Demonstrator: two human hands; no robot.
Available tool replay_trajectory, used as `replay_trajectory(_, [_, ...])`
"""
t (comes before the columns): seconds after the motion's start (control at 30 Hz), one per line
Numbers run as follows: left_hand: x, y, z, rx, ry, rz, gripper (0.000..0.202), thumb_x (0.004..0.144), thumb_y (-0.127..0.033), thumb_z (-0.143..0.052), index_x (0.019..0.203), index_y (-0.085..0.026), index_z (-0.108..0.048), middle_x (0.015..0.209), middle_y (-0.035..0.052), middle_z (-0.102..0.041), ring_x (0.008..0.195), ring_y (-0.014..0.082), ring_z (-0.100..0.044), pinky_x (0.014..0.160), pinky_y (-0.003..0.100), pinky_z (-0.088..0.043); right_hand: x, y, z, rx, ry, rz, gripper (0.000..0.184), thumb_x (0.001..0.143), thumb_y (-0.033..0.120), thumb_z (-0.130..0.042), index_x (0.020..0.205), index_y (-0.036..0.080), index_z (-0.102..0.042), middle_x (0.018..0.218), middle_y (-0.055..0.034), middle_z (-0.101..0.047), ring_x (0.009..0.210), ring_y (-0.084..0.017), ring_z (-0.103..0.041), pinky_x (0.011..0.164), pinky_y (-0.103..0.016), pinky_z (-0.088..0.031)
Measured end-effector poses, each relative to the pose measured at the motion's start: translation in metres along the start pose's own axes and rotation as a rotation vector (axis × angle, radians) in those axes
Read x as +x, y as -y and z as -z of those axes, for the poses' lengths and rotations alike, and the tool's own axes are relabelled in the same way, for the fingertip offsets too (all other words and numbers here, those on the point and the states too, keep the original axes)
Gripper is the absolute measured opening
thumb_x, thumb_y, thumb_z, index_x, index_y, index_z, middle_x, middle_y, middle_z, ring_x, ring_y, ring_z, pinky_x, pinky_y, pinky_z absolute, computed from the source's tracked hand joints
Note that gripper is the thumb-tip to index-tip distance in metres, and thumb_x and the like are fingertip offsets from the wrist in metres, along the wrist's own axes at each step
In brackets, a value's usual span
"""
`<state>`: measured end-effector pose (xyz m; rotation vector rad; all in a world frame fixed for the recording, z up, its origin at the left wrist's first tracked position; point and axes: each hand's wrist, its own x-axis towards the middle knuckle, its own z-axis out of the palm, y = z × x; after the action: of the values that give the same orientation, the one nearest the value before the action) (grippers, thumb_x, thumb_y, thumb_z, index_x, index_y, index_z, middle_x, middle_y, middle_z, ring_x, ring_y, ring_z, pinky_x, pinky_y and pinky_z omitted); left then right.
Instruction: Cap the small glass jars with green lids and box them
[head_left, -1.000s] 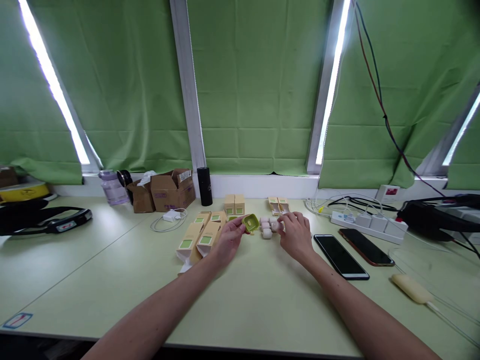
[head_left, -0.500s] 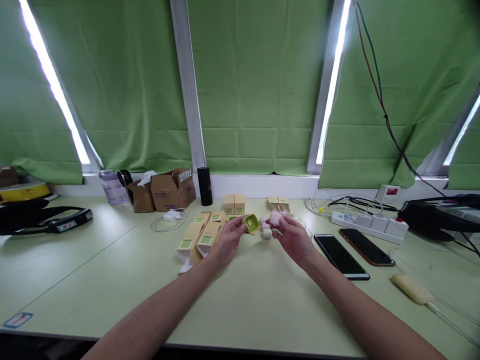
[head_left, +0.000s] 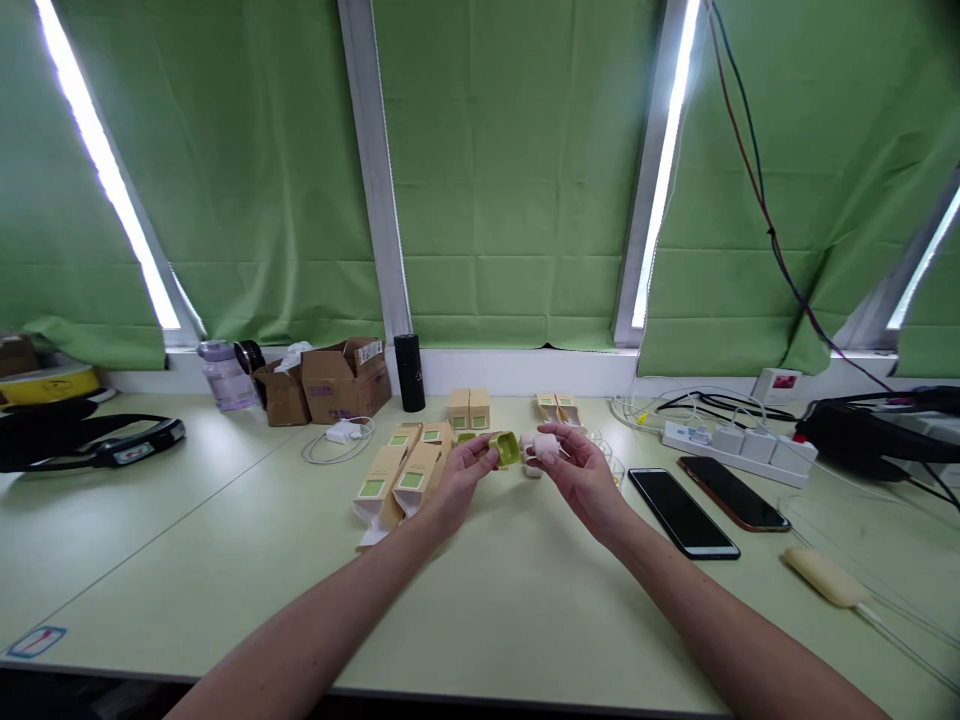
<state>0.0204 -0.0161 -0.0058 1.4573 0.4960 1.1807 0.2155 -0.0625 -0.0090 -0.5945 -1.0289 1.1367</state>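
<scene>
Over pale desk (head_left: 487,600), closed hands pinch green cup (head_left: 508,448), white piece (head_left: 543,446).

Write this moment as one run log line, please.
left hand: holds green cap | right hand: holds white piece close beside cap | table: tan boxes, two phones

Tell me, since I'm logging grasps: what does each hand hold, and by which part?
The left hand pinches a small green case at its left edge. The right hand holds a small pale pink piece between its fingertips.
</scene>
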Motion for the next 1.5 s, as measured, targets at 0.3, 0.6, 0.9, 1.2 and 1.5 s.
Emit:
replay_trajectory(0.3, [0.002, 0.003, 0.0, 0.117, -0.074, 0.001, 0.058, 0.076, -0.063, -0.084, 0.107, -0.015, -0.079, 0.102, 0.01, -0.077, 0.088, 0.0207, -0.062, 0.082, 0.031, -0.048, 0.003, -0.006, 0.003, -0.06, -0.056, 0.005, 0.045, 0.072, 0.046, -0.095, 0.104, 0.022, -0.074, 0.104, -0.0074, -0.078, 0.068, -0.013, -0.061, 0.062, -0.03, -0.048])
replay_trajectory(0.6, [0.002, 0.002, 0.0, 0.28, -0.102, 0.031, 0.066, 0.078, -0.074, -0.077, 0.108, -0.016, -0.079, 0.101, 0.0104, -0.08, 0.091, 0.0239, -0.068, 0.083, 0.033, -0.052, 0.004, -0.001, 0.004, -0.008, -0.01, -0.147, 0.052, 0.062, 0.042, -0.099, 0.102, 0.018, -0.077, 0.105, -0.0117, -0.08, 0.076, -0.02, -0.069, 0.067, -0.034, -0.053])
replay_trajectory(0.9, [0.0, 0.007, 0.002, 0.354, -0.113, 0.007, 0.061, 0.083, -0.066, -0.077, 0.116, -0.015, -0.078, 0.115, 0.0146, -0.079, 0.101, 0.0286, -0.072, 0.09, 0.039, -0.055, 0.008, -0.009, 0.007, -0.206, -0.057, -0.018, 0.05, 0.061, 0.046, -0.098, 0.098, 0.019, -0.077, 0.08, -0.0051, -0.077, 0.063, -0.017, -0.062, 0.058, -0.032, -0.05])
replay_trajectory(1.2, [0.0, 0.01, 0.003, 0.508, -0.171, -0.014, 0.053, 0.082, -0.055, -0.082, 0.12, -0.018, -0.078, 0.122, 0.0156, -0.076, 0.098, 0.0273, -0.071, 0.088, 0.04, -0.056, 0.007, -0.005, 0.003, -0.3, 0.003, -0.037, 0.05, 0.059, 0.049, -0.099, 0.094, 0.018, -0.081, 0.075, -0.0042, -0.074, 0.064, -0.017, -0.06, 0.058, -0.032, -0.05])
replay_trajectory(1.5, [0.0, 0.012, 0.002, 0.59, -0.164, -0.051, 0.051, 0.08, -0.053, -0.082, 0.119, -0.021, -0.078, 0.12, 0.0136, -0.074, 0.1, 0.0273, -0.069, 0.088, 0.04, -0.055, 0.003, 0.001, 0.0, -0.402, 0.058, -0.024, 0.045, 0.071, 0.058, -0.089, 0.089, 0.018, -0.083, 0.064, -0.0009, -0.063, 0.06, -0.015, -0.053, 0.058, -0.031, -0.045])
